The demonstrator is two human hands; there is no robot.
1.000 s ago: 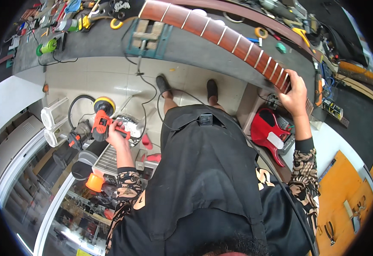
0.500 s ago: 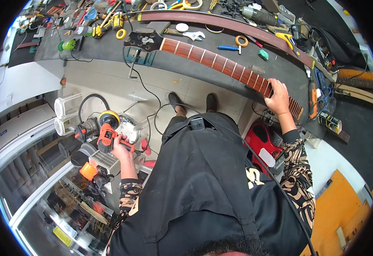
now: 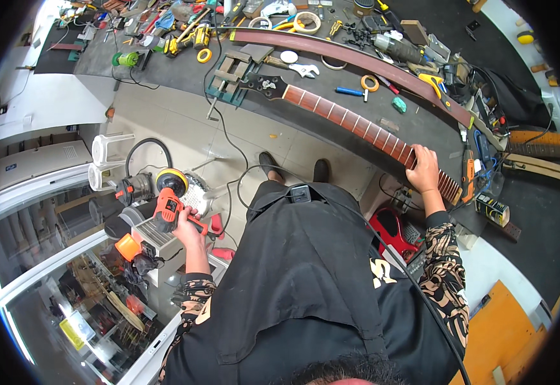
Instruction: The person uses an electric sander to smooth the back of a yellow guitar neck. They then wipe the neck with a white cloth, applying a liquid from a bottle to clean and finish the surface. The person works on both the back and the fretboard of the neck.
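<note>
Guitar neck [image 3: 355, 125] came down right of the vise [image 3: 226, 76], unreleased: right grip [image 3: 425, 169] clamped it, left grip [image 3: 189, 226] the polisher [image 3: 167, 209].

Right hand [image 3: 425, 168] grips guitar neck [image 3: 357, 125] along near edge of workbench [image 3: 177, 74]. Left hand [image 3: 189, 224] holds orange polisher [image 3: 166, 208], well apart from workbench. Green vise [image 3: 232, 77] at workbench's near edge; wrench [image 3: 304, 70] on workbench.

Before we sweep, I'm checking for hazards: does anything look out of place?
Yes: a small yellowish scrap lies on the floor tiles like dropped litter, and a black cable, which could snag, drapes across the person's clothing.
</note>
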